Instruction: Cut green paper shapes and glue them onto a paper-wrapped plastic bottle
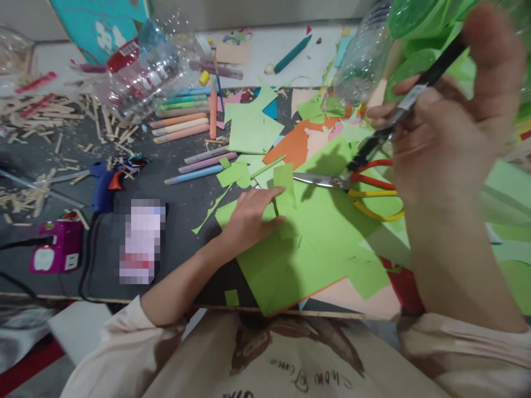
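Note:
My left hand [251, 218] rests on a large sheet of green paper [323, 260], its index finger and thumb apart. The fingertips touch a small piece of green paper [284, 176] on the sheet. In my right hand [448, 121], raised above the table on the right, is a black pen [409, 103], tilted with its lower end down to the left. This hand is blurred and close to the camera. Below the pen lie scissors [327, 181] with red and yellow handles, their blades pointing left over the green paper.
Markers [180, 122], a clear plastic bottle [145, 72] and paper scraps [255, 130] crowd the back. To the left are a blue glue gun [103, 185], a phone [141, 240], a purple box [57, 247] with a cable and wooden sticks [62, 113]. Green plastic pieces [415, 72] stand back right.

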Action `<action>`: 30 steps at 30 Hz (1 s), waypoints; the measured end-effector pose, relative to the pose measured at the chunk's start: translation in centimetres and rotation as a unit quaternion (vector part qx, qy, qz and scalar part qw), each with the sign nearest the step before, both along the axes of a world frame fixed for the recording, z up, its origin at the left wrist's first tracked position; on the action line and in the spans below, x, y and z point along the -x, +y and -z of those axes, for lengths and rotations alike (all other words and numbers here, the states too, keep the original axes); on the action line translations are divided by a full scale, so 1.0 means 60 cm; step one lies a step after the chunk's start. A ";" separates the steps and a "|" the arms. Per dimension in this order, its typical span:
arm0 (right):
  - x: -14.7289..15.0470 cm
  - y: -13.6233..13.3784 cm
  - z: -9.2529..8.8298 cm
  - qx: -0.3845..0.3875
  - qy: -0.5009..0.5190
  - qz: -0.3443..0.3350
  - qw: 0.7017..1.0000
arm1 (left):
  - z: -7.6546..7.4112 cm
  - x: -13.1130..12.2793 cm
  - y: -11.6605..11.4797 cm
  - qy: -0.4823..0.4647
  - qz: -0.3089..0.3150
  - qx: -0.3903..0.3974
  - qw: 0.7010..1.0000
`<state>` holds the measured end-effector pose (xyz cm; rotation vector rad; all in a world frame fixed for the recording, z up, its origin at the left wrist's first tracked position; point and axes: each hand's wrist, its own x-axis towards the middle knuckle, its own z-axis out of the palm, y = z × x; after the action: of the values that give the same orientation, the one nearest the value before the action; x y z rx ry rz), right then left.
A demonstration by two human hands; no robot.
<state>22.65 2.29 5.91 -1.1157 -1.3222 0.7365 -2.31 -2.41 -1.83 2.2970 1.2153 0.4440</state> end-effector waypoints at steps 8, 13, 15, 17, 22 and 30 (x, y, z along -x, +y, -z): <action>0.037 -0.047 0.035 0.250 0.260 -0.160 0.919 | -0.008 -0.004 0.000 0.038 0.025 0.023 0.999; 0.063 -0.067 0.087 0.219 0.252 -0.163 0.928 | -0.013 -0.007 0.001 0.052 0.016 0.046 0.997; 0.066 -0.069 0.095 0.227 0.257 -0.167 0.924 | -0.016 -0.009 0.002 0.062 0.016 0.054 0.996; 0.067 -0.069 0.100 0.234 0.252 -0.163 0.925 | -0.019 -0.010 0.003 0.070 0.021 0.062 0.995; 0.064 -0.075 0.111 0.246 0.196 -0.129 0.940 | -0.021 -0.009 0.007 0.053 0.055 0.071 0.995; 0.071 -0.074 0.107 0.257 0.078 -0.130 0.955 | -0.008 -0.007 0.008 0.043 0.057 0.043 0.997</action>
<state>18.36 -2.12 -0.49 -1.2648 -1.1839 1.3939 -1.89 -1.93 -1.33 2.3173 1.1141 0.2501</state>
